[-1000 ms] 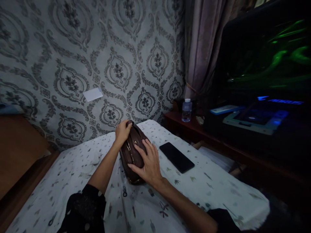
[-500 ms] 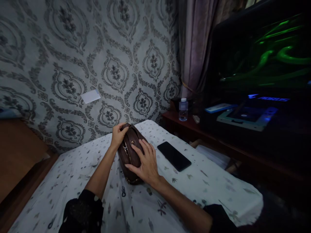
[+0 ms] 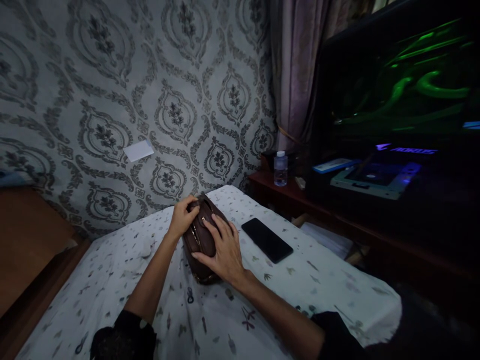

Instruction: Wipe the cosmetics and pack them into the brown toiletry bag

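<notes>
A dark brown bag (image 3: pixel 204 240) with gold-coloured zips lies on a white sheet (image 3: pixel 165 320) printed with small leaves. My left hand (image 3: pixel 183 215) is at the bag's far left end, its thumb and fingers closed on the edge there. Over the bag's right side rests my right hand (image 3: pixel 224 249), fingers spread, thumb toward the near end and a fingertip by the small gold fitting. To the right of the bag lies a black phone (image 3: pixel 267 240), touched by neither hand.
A clear bottle (image 3: pixel 280 169) stands on a dark red shelf (image 3: pixel 258 179) at the back right. Beyond it, a dark computer case (image 3: pixel 397 110) glows green. A brown board (image 3: pixel 30 240) is at the left. A white card (image 3: pixel 138 150) shows against the patterned wall.
My left thumb and fingers have shifted slightly at the bag's far end, and the bag's top there looks a little different. The view has turned slightly right.
</notes>
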{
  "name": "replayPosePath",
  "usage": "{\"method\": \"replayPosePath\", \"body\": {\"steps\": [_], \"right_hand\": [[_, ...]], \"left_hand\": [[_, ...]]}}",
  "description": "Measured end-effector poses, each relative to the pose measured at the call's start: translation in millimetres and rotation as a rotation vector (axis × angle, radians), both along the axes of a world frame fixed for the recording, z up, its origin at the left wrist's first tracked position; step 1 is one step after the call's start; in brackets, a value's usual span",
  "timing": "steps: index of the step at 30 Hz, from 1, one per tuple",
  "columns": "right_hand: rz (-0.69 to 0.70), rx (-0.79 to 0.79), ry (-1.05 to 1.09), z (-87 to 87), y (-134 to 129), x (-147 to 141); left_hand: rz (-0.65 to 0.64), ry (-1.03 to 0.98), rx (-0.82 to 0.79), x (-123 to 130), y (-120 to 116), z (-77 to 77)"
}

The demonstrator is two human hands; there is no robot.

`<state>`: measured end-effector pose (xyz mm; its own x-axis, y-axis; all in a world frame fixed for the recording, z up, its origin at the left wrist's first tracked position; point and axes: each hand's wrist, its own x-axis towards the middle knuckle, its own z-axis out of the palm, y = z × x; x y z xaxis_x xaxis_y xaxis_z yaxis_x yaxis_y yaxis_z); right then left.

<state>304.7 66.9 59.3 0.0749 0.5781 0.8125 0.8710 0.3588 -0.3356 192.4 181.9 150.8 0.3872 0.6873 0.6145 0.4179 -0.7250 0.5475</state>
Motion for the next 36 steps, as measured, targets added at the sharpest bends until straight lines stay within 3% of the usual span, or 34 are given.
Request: {"method": "replayPosePath", "body": {"steps": [7,15,22,29,36], "right_hand": [[0.006,0.047,-0.043,-1.3,0.3,3.2],[-0.008,0.052,-0.059,-0.8,0.7,2.6],[-0.003,0.02,-0.062,-0.5,0.2,3.4],[-0.002,0.025,-0.045,-3.6,-4.6,0.7],[0.021,0.063,-0.063,-3.9,-6.6,-0.1]], "left_hand": [[0.142,0.043,0.004,10.7,4.8,9.2],[-0.006,-0.035,0.023,7.5,-4.5,-1.3],[-0.01,-0.003,0.029,-2.6,0.3,-1.4],[0.178,0.077,0.054,-30.0,23.4,3.3],[0.29,0.095,0.046,-38.6,22.3,-3.8]]}}
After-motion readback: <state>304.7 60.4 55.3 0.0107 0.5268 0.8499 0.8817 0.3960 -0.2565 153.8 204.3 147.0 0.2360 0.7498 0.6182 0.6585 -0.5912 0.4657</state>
